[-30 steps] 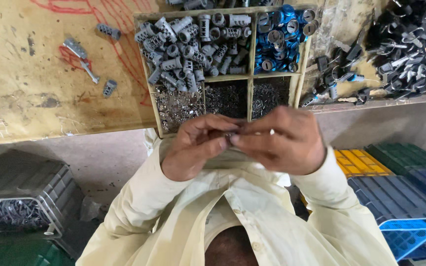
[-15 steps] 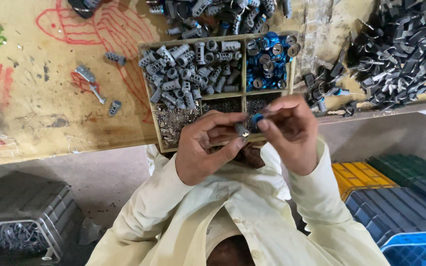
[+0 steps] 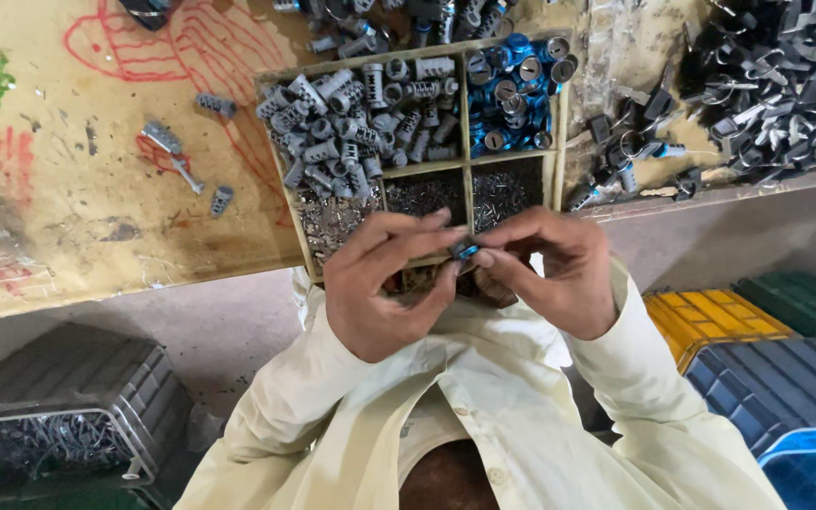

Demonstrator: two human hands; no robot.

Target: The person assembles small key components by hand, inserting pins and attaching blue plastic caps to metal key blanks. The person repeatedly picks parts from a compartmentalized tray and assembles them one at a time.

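- Grey plastic crate point(image 3: 68, 397) at the far left, on the floor under the bench, holds a layer of small metal pieces (too fine to tell their kind).
- Yellow-painted workbench point(image 3: 68, 208), scuffed and scribbled with red and green, carries a few loose grey cylinder parts point(image 3: 181, 156) lying apart from the tray, not in hand.
- Wooden divided tray point(image 3: 417, 170) stands at the bench edge: its left upper compartment is heaped with grey lock cylinders point(image 3: 361, 118), its right upper one with blue-capped cylinders point(image 3: 512, 94), and the two lower ones hold small pins or springs point(image 3: 493, 194). All the bins look well stocked, so I judge much stock unworked.
- Left hand point(image 3: 380, 283) is raised before the chest, fingers curled, thumb and forefinger meeting the other hand at a small part.
- Small blue-and-metal piece point(image 3: 465, 250) sits pinched between the fingertips of both hands, just below the tray's near edge (whether anything is being pressed into it is hidden by the fingers).
- Right hand point(image 3: 559, 274) closes on that same piece from the other side, so the two hands are together, clamped on it.
- Dark pile of metal lock parts and keys point(image 3: 767, 85) covers the bench at the right; whether any are finished I cannot tell.
- Yellow, green and blue crates point(image 3: 767, 368) are stacked on the floor at the right.
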